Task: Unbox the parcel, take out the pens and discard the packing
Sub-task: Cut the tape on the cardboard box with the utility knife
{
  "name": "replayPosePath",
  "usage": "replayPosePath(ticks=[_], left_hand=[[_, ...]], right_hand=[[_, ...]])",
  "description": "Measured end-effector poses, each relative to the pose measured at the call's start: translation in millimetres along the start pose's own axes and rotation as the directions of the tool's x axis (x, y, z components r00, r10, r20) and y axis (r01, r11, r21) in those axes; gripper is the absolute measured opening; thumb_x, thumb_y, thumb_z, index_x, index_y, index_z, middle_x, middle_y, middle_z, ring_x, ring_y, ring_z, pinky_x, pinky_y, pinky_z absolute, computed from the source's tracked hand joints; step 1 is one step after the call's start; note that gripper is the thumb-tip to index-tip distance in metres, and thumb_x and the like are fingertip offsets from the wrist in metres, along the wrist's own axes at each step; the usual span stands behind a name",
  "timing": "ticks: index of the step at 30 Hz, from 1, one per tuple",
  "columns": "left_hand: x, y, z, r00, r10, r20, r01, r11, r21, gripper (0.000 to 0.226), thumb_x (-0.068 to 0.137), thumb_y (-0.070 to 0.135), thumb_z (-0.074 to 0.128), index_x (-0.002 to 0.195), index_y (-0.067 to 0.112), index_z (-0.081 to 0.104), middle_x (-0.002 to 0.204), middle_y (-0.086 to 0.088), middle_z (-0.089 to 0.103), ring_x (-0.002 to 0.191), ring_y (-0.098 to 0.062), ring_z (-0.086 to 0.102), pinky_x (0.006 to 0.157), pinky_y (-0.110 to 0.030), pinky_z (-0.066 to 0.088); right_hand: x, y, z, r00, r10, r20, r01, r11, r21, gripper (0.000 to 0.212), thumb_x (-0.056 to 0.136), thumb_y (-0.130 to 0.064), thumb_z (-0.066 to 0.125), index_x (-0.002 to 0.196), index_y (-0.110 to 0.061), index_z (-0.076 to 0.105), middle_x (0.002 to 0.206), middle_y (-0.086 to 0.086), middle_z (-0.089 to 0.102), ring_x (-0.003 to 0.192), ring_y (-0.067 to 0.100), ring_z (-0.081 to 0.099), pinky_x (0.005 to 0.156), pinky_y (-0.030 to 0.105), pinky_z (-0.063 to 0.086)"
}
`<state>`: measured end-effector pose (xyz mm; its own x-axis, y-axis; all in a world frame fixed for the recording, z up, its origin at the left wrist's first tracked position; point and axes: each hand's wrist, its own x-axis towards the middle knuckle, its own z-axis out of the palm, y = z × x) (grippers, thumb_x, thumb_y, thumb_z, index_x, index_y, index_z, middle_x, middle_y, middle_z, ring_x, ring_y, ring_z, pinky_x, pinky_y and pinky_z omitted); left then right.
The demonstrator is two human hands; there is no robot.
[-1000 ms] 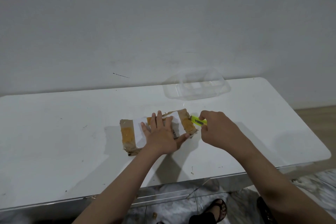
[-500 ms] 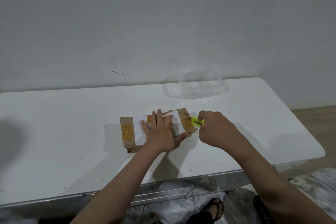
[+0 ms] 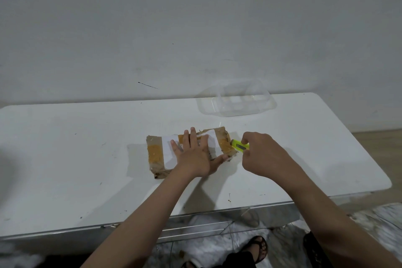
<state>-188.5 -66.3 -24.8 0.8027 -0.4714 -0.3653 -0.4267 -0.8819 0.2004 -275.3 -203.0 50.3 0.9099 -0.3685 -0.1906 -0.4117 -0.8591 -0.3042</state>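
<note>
A long white tabletop [image 3: 65, 159] with a few dark specks runs across the view, backed by a plain grey wall [image 3: 195, 28]. Near its middle lies the flat brown cardboard parcel [image 3: 155, 154], wrapped in clear tape with orange patches and a white label. The left hand [image 3: 193, 156] rests flat on top of the parcel, fingers straight and spread, the thumb reaching along the near edge, covering much of the label. At the parcel's 3 o'clock end, the right hand [image 3: 261, 154] has its fingers curled around a yellow-green plastic utility knife [image 3: 239, 145], whose tip touches the taped right end. At the parcel's 1 o'clock, well apart by the wall, sits a clear plastic container [image 3: 237, 102]. Below the table's near edge, sandalled feet [image 3: 258, 248] stand on the marbled floor [image 3: 380, 220].
</note>
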Motion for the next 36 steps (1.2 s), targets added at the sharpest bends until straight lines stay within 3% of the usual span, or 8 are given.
replayPosePath(ticks=[9, 14, 20, 24, 27, 31, 36], left_hand=[[-1, 2, 0, 1.0, 0.005, 0.007, -0.005, 1.0, -0.005, 0.096, 0.077, 0.083, 0.024, 0.15, 0.025, 0.001, 0.155, -0.01, -0.025, 0.141, -0.029, -0.027, 0.104, -0.064, -0.018], [-2, 1, -1, 1.0, 0.007, 0.009, -0.007, 1.0, -0.022, 0.095, 0.077, 0.083, 0.027, 0.149, 0.025, 0.005, 0.156, -0.009, -0.024, 0.141, -0.029, -0.026, 0.105, -0.064, -0.016], [0, -1, -3, 0.999, 0.035, 0.038, -0.035, 0.999, -0.013, 0.099, 0.075, 0.084, 0.029, 0.15, 0.025, 0.001, 0.155, -0.009, -0.026, 0.141, -0.028, -0.028, 0.104, -0.063, -0.018], [1, -2, -3, 0.998, 0.048, 0.047, -0.047, 0.999, -0.011, 0.101, 0.075, 0.084, 0.029, 0.15, 0.025, -0.002, 0.154, -0.009, -0.028, 0.14, -0.028, -0.029, 0.104, -0.063, -0.019], [1, -2, -2, 0.998, 0.048, 0.044, -0.048, 0.999, -0.013, 0.101, 0.075, 0.084, 0.029, 0.15, 0.025, -0.002, 0.154, -0.009, -0.028, 0.14, -0.028, -0.029, 0.104, -0.062, -0.019], [1, -2, -4, 0.998, 0.044, 0.05, -0.043, 0.999, -0.015, 0.099, 0.076, 0.083, 0.029, 0.15, 0.025, -0.003, 0.154, -0.009, -0.028, 0.14, -0.028, -0.029, 0.105, -0.062, -0.02], [-2, -1, -4, 0.997, 0.052, 0.055, -0.052, 0.999, 0.005, 0.1, 0.076, 0.083, 0.028, 0.15, 0.023, -0.005, 0.153, -0.01, -0.029, 0.14, -0.029, -0.03, 0.104, -0.062, -0.019]], right_hand=[[-1, 0, -18, 0.994, -0.015, 0.105, 0.018, 0.999, -0.029, 0.026, 0.076, -0.006, 0.052, 0.101, -0.012, 0.058, 0.101, 0.006, 0.06, 0.079, 0.023, 0.059, 0.061, 0.029, 0.044], [6, -9, -40, 0.971, 0.005, 0.238, 0.003, 0.999, -0.032, 0.03, 0.077, -0.005, 0.051, 0.106, -0.014, 0.056, 0.106, 0.005, 0.056, 0.057, 0.016, 0.053, 0.049, 0.023, 0.04], [13, -6, -52, 0.952, 0.008, 0.304, -0.003, 1.0, -0.015, 0.028, 0.078, -0.004, 0.049, 0.104, -0.013, 0.056, 0.07, 0.004, 0.056, 0.046, 0.016, 0.045, 0.043, 0.021, 0.034], [14, 1, -52, 0.947, 0.015, 0.32, -0.031, 0.999, 0.044, 0.028, 0.079, -0.004, 0.048, 0.104, -0.013, 0.056, 0.064, 0.006, 0.056, 0.043, 0.015, 0.04, 0.04, 0.02, 0.029], [12, 5, -50, 0.951, 0.027, 0.308, -0.049, 0.997, 0.064, 0.027, 0.079, -0.006, 0.049, 0.104, -0.016, 0.055, 0.074, 0.006, 0.059, 0.043, 0.015, 0.042, 0.04, 0.02, 0.031], [1, 10, -39, 0.97, 0.019, 0.244, -0.039, 0.996, 0.077, 0.024, 0.08, -0.009, 0.051, 0.101, -0.02, 0.055, 0.11, -0.001, 0.053, 0.051, 0.015, 0.052, 0.047, 0.023, 0.041], [-8, 18, -30, 0.977, 0.016, 0.213, -0.045, 0.99, 0.134, 0.023, 0.08, -0.008, 0.049, 0.099, -0.019, 0.056, 0.111, -0.002, 0.05, 0.053, 0.016, 0.054, 0.045, 0.022, 0.041]])
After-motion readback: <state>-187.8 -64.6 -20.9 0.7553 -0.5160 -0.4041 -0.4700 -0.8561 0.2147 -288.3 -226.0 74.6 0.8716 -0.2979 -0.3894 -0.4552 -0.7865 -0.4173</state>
